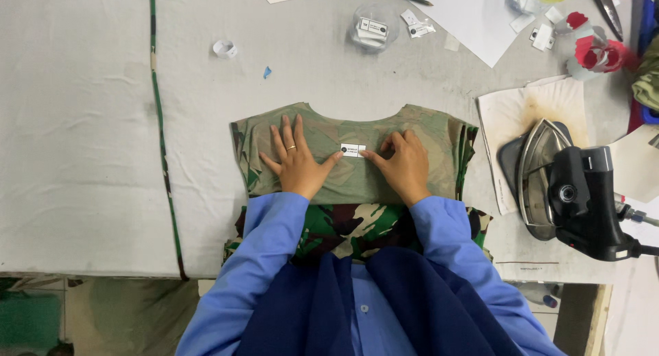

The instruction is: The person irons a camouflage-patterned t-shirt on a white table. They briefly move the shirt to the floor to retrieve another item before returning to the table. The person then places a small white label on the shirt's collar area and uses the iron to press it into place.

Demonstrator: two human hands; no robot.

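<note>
A camouflage garment (425,133) lies inside out and folded on the grey table, its neckline facing away from me. A small white label (353,150) sits on it just below the neckline. My left hand (296,160) lies flat on the fabric, fingers spread, thumb reaching toward the label's left end; a ring is on one finger. My right hand (403,164) rests on the fabric with fingertips curled against the label's right end. Both sleeves are light blue.
A black-handled iron (563,188) rests tipped on a scorched white cloth (522,109) at the right. At the far edge lie a clear tub of labels (373,28), loose labels, white paper, red tape (597,52) and scissors. A camouflage strip (159,122) runs down the left.
</note>
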